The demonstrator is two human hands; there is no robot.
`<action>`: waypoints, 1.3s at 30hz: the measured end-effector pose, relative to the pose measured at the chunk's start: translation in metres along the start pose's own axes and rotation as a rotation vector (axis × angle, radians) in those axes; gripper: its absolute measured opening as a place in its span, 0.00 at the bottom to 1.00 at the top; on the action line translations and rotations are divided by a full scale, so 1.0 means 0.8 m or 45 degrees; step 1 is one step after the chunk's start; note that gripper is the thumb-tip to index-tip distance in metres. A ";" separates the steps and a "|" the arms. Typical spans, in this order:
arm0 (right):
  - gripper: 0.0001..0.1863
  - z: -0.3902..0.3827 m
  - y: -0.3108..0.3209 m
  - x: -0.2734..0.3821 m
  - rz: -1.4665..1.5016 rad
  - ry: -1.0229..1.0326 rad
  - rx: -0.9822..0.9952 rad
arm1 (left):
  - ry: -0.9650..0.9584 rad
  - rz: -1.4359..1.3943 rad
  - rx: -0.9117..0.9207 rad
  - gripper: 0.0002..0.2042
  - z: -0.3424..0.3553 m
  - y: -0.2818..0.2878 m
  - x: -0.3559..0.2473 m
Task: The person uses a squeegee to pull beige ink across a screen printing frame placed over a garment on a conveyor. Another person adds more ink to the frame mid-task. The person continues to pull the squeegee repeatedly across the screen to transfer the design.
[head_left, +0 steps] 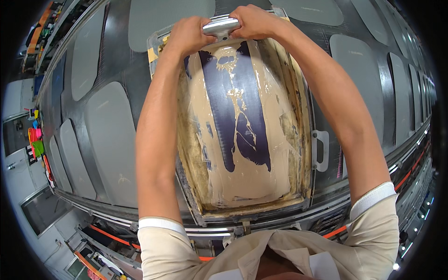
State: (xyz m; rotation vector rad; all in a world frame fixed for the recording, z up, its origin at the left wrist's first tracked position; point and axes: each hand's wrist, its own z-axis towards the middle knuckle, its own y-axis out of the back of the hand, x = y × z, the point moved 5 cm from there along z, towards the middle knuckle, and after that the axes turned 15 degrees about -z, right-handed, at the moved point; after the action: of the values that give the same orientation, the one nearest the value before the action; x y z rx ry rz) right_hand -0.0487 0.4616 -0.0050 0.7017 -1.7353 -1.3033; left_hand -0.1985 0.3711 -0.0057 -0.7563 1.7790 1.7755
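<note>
Both arms reach forward over a printing screen. My left hand [187, 36] is closed on the left end of a silver metal squeegee [221, 27], and my right hand [254, 22] grips its right end. The squeegee lies across the far end of the screen frame [252, 215], whose rim is stained and patched with tape. Beige ink [235, 189] coats much of the mesh, with dribbles and blobs running down the middle. Dark purple-blue mesh [219, 93] shows through in two long bands. The squeegee's lower edge is mostly hidden by its handle and my fingers.
Grey cut panels [109, 135] lie in rows on the long dark table [135, 88] on both sides. A pale bracket-like handle [320, 150] stands by the frame's right side. Metal rails run along the table's near edge. Colourful items [35, 135] hang at the left.
</note>
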 end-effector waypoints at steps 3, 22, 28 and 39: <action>0.15 -0.035 -0.009 0.020 -0.036 0.049 -0.082 | -0.086 0.074 -0.080 0.11 -0.039 -0.012 -0.018; 0.21 -0.451 -0.068 0.212 0.315 -0.235 -0.072 | -0.138 0.021 -0.113 0.22 -0.488 -0.160 -0.202; 0.15 -0.448 -0.102 0.003 0.190 -1.227 -0.518 | -0.093 0.063 -0.060 0.19 -0.493 -0.165 -0.198; 0.15 -0.446 -0.059 0.087 0.308 -0.935 -0.631 | -0.059 0.064 -0.187 0.14 -0.558 -0.110 -0.195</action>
State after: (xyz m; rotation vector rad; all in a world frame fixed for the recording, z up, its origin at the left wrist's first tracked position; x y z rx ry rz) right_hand 0.2245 0.2174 0.0103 -0.3092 -1.8346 -1.8487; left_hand -0.0124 -0.0695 0.0468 -0.7274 1.6646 1.9579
